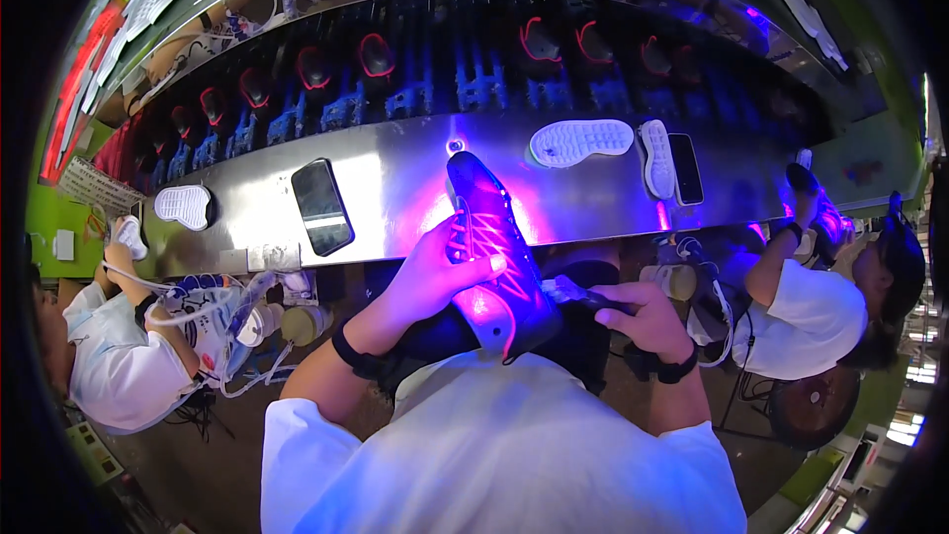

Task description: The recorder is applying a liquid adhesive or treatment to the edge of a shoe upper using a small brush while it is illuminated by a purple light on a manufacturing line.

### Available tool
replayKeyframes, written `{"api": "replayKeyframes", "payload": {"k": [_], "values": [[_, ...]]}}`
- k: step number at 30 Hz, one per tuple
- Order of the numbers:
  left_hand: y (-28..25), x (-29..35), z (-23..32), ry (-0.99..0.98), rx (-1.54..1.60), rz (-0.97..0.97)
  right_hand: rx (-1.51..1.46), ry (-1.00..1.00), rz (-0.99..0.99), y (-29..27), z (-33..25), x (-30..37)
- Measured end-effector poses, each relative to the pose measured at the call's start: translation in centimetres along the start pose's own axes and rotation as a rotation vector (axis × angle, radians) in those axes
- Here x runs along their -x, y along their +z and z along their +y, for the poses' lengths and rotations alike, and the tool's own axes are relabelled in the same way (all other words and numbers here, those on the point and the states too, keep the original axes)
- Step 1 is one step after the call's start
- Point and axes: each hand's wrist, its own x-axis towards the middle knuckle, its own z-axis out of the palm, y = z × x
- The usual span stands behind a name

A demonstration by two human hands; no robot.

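My left hand [435, 272] is wrapped around a dark shoe upper [529, 309] with laces, tilted over the near edge of the metal bench. Purple light falls across the shoe, and its toe points away from me. In my right hand [647, 316] is a brush [575, 292], gripped by its dark handle. The brush's pale bristle end meets the right side of the shoe near its lower edge. A small bright purple lamp [456, 146] glows just past the toe.
The metal bench [395, 178] carries a white sole [581, 141], another sole [655, 160], phones [322, 206] [684, 169] and a sole piece [183, 207]. Behind it, dark shoes with red collars [376, 55] stand in a row. Co-workers sit left [138, 356] and right [816, 311], beside pots [301, 324].
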Motion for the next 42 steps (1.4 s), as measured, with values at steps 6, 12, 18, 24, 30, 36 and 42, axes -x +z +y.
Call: {"api": "replayKeyframes", "payload": {"k": [6,12,18,24,30,36,42], "values": [[1.2,-0.2,-0.2,0.005,-0.031,0.043,-0.086,0.199,0.077,-0.3,-2.2,-0.2],[2.5,-0.7,0.1,-0.002,0.051,0.119,0.084,0.07,0.075,-1.8,-0.7,2.9],[3.5,-0.5,-0.3,-0.133,0.232,0.185,0.281,0.005,0.189,-2.3,-1.3,3.3],[3.0,1.0,-1.3,-0.36,0.453,0.103,0.361,-0.09,0.203,-2.8,-2.6,1.4],[3.7,1.6,-0.7,-0.399,0.637,0.134,0.53,-0.129,0.163,-4.3,-6.0,-1.0],[2.4,2.0,-0.5,-0.329,0.58,0.097,0.508,-0.09,0.1,-4.3,-8.7,-3.9],[0.7,2.0,-1.2,-0.281,0.692,0.043,0.547,-0.121,0.059,-3.9,-9.0,-5.1]]}}
